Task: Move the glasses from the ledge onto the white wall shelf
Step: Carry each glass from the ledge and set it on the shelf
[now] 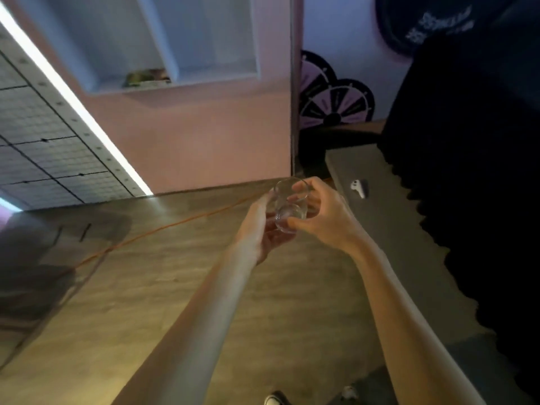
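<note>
A clear drinking glass [290, 204] is held between both hands above the floor, its mouth tilted up toward the wall. My left hand [260, 229] cups it from below and the left. My right hand [323, 216] wraps its right side, with fingertips on the rim and base. The white wall shelf [210, 76] hangs on the pink wall at the top centre; its right compartment looks bare and a small blurred object [147, 77] lies in its left one. The grey ledge [391, 217] runs down the right side.
A small white object [358, 187] lies on the ledge. Dark foam panels [467, 200] fill the right. An orange cable [175, 225] crosses the wooden floor. Round purple-and-black boards [336, 100] lean against the far wall. A grey curved surface [43, 258] sits at the left.
</note>
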A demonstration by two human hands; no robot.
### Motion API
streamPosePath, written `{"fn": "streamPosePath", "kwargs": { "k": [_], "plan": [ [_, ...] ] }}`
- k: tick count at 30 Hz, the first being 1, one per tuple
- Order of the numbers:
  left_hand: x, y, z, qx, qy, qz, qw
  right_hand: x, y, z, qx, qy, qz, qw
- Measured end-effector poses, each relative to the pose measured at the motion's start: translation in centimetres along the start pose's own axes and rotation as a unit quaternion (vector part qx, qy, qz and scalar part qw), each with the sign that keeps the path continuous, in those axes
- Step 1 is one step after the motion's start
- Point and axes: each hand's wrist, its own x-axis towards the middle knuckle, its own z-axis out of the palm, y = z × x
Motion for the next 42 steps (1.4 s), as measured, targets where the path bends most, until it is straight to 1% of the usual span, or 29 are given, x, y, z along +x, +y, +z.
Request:
{"fn": "streamPosePath", "kwargs": {
  "k": [5,13,18,24,27,32,37,42],
  "plan": [
    [1.4,6.8,-6.6,-0.035,0.030,0.062,0.997,8.0,-5.7,5.1,0.023,-0.066,-0.049,0.996],
    [6.9,17.1,-15.3,-0.092,0.116,0.108,0.983,23.5,-9.8,13.3,0.048,-0.157,-0.110,0.980],
    [12.3,23.5,-18.0,-0.129,0.180,0.135,0.966,34.1,-12.2,16.2,0.055,-0.213,-0.136,0.966],
    [17.2,30.2,-20.3,-0.172,0.228,0.154,0.946,44.3,-14.8,19.2,0.047,-0.275,-0.170,0.945],
    [19.0,32.5,-22.6,-0.183,0.247,0.152,0.939,48.3,-15.6,21.7,0.048,-0.293,-0.172,0.939],
    [22.1,36.7,-26.6,-0.208,0.251,0.163,0.931,53.9,-17.9,25.7,0.032,-0.305,-0.191,0.932],
    [24.6,41.6,-31.6,-0.223,0.241,0.181,0.927,59.1,-21.8,29.8,0.029,-0.320,-0.204,0.925],
    [27.1,49.1,-37.6,-0.203,0.228,0.220,0.926,65.0,-26.8,34.0,0.066,-0.300,-0.197,0.931]
  ]
}}
